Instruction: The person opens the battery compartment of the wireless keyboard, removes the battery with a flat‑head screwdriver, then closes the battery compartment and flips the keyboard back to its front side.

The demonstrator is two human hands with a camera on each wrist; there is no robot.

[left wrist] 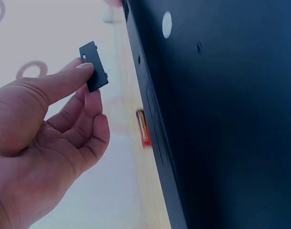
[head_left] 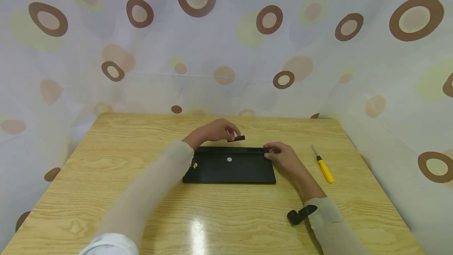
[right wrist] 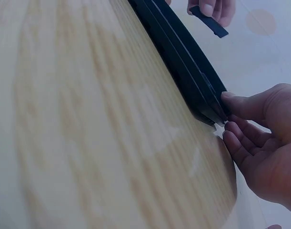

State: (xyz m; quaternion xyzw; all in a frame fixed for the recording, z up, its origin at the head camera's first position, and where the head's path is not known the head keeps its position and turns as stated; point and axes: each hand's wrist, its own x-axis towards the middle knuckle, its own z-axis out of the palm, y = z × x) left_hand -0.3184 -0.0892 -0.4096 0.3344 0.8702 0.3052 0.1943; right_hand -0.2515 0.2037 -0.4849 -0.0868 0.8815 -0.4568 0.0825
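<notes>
A flat black keyboard (head_left: 230, 172) lies underside up on the table, a round white sticker (head_left: 229, 159) near its middle. Just beyond its far edge, my left hand (head_left: 219, 130) pinches a small black battery cover (left wrist: 94, 67) between thumb and fingers, held in the air apart from the keyboard. The cover's clips and a small slot show in the left wrist view. My right hand (head_left: 284, 157) grips the keyboard's far right corner, thumb on top and fingers at the edge. A red and gold battery (left wrist: 143, 129) lies behind the keyboard, hidden in the head view.
A screwdriver (head_left: 325, 170) with a yellow handle lies on the wooden table (head_left: 88, 192), to the right of my right hand. A patterned cloth (head_left: 226, 50) hangs behind the table and along its sides.
</notes>
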